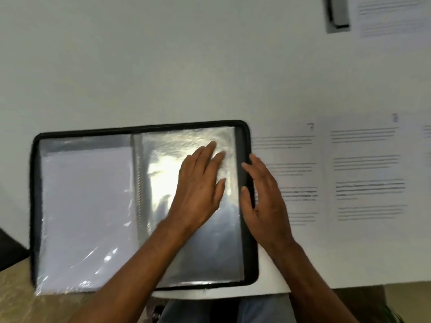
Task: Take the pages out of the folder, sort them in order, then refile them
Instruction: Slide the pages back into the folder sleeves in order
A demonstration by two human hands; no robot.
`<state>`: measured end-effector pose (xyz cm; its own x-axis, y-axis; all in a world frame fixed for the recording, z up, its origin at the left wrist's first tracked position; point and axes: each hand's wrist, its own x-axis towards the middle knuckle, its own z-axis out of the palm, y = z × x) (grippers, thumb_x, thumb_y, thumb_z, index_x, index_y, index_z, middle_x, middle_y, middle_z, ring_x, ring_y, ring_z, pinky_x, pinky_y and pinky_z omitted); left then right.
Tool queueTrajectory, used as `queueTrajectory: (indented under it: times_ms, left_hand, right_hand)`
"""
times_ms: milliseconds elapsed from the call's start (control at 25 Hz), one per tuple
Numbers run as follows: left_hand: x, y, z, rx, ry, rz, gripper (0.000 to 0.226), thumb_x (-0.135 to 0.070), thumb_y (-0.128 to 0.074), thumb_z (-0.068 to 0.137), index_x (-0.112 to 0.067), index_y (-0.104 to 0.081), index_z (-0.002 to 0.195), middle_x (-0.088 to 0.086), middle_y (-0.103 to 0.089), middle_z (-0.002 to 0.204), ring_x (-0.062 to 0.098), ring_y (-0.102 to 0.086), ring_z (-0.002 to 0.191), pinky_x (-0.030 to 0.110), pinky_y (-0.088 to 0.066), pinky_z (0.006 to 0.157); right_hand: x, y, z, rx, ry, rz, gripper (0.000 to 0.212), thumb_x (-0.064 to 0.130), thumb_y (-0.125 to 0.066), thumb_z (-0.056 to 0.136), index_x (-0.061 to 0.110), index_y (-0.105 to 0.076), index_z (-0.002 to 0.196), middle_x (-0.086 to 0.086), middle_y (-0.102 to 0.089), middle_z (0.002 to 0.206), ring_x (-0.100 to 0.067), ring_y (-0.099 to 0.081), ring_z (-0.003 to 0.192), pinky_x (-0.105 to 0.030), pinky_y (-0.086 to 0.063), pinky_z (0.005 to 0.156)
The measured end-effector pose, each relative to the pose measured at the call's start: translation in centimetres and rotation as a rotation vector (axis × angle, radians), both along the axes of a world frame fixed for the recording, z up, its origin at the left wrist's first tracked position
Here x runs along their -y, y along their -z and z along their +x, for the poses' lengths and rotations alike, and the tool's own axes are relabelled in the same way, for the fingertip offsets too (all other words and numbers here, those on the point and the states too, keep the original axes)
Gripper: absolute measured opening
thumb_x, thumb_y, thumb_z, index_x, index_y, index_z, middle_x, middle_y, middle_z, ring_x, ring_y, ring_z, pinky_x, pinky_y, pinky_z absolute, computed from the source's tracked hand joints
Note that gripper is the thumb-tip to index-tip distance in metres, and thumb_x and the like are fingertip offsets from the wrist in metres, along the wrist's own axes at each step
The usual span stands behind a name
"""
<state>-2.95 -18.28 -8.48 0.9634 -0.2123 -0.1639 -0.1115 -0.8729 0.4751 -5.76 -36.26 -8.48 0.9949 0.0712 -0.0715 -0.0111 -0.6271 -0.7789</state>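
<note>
From the head view, the folder (144, 206) lies open on the desk (163, 66) in front of me, its black zip rim all round. My left hand (198, 183) rests flat on the right-hand sleeve (210, 252), fingers (210, 148) straight and slightly spread, pinching nothing. My right hand (263, 199) sits at the folder's right rim, fingers loosely straight and a little apart, touching the black edge, with nothing gripped.

As I judge it, the emptying looks mostly done: the sleeve under my left hand looks clear and shiny with no print showing through. The left sleeve (86, 206) shows something white inside, so one sheet may be left there, though I can't tell for sure. Sorting and refiling are both ahead.

Count: one folder, two sleeves showing. Pages out on the desk: one page (286, 171) just right of the folder and partly under my right hand, a second (368, 173) beside it, a sliver of a third (428, 136) at the right edge, and a fourth (394, 15) far up in the corner next to a grey object (338, 15) too blurred to name. So four pages at least in part, and two hands
</note>
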Motion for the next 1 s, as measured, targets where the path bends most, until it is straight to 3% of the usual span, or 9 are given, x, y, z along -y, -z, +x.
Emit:
queueTrajectory:
  times_ms: [80, 280, 400, 640, 800, 1000]
  left_hand:
    - [2.9, -0.3, 2.3, 0.009, 0.019, -0.016, 0.059, -0.031, -0.056, 0.099, -0.012, -0.044, 0.154, 0.013, -0.032, 0.167, 0.031, -0.029, 0.154, 0.053, -0.028, 0.124]
    - [9.6, -0.9, 8.2, 0.038, 0.010, -0.110, 0.058, -0.033, -0.058, 0.104, -0.016, -0.041, 0.157, 0.007, -0.027, 0.169, 0.025, -0.023, 0.155, 0.044, -0.019, 0.125]
    - [13.8, -0.9, 11.8, 0.036, 0.021, -0.127, 0.063, -0.036, -0.061, 0.102, -0.020, -0.038, 0.159, 0.004, -0.024, 0.170, 0.024, -0.021, 0.155, 0.044, -0.020, 0.124]
    - [20.2, -1.6, 19.0, -0.016, -0.011, -0.225, 0.064, -0.036, -0.060, 0.103, -0.021, -0.035, 0.160, 0.000, -0.022, 0.171, 0.020, -0.017, 0.157, 0.042, -0.020, 0.126]
    - [23.7, -1.8, 24.6, -0.075, -0.066, -0.269, 0.063, -0.036, -0.059, 0.104, -0.022, -0.034, 0.160, -0.001, -0.022, 0.171, 0.019, -0.015, 0.157, 0.037, -0.018, 0.126]
    - [27.4, -1.0, 29.6, -0.068, -0.053, -0.242, 0.059, -0.034, -0.061, 0.102, -0.019, -0.041, 0.156, 0.004, -0.033, 0.166, 0.026, -0.023, 0.154, 0.047, -0.024, 0.125]
  right_hand:
    - [3.0, -0.4, 1.3, 0.007, 0.076, -0.003, 0.051, 0.010, -0.058, 0.102, 0.019, -0.047, 0.151, 0.007, -0.036, 0.164, -0.009, -0.031, 0.152, -0.040, -0.034, 0.123]
    - [10.3, -0.8, 5.7, 0.038, 0.259, -0.014, 0.046, 0.006, -0.058, 0.101, 0.016, -0.052, 0.146, 0.008, -0.038, 0.163, -0.007, -0.035, 0.150, -0.019, -0.033, 0.120]
    - [14.7, -0.6, 9.4, 0.071, 0.345, -0.018, 0.045, 0.006, -0.060, 0.101, 0.015, -0.053, 0.144, 0.009, -0.039, 0.162, -0.007, -0.037, 0.148, -0.020, -0.035, 0.119]
    - [21.2, -1.0, 18.3, 0.119, 0.395, -0.009, 0.047, 0.009, -0.058, 0.101, 0.016, -0.050, 0.147, 0.005, -0.038, 0.163, -0.005, -0.034, 0.149, -0.007, -0.027, 0.114]
    - [25.4, 0.0, 24.7, 0.103, 0.414, -0.071, 0.051, 0.016, -0.059, 0.101, 0.020, -0.045, 0.150, 0.004, -0.033, 0.165, -0.010, -0.031, 0.151, -0.025, -0.032, 0.119]
    - [29.7, 1.8, 29.7, 0.017, 0.414, -0.223, 0.061, 0.031, -0.063, 0.101, 0.019, -0.037, 0.154, -0.001, -0.023, 0.170, -0.021, -0.021, 0.157, -0.045, -0.031, 0.124]
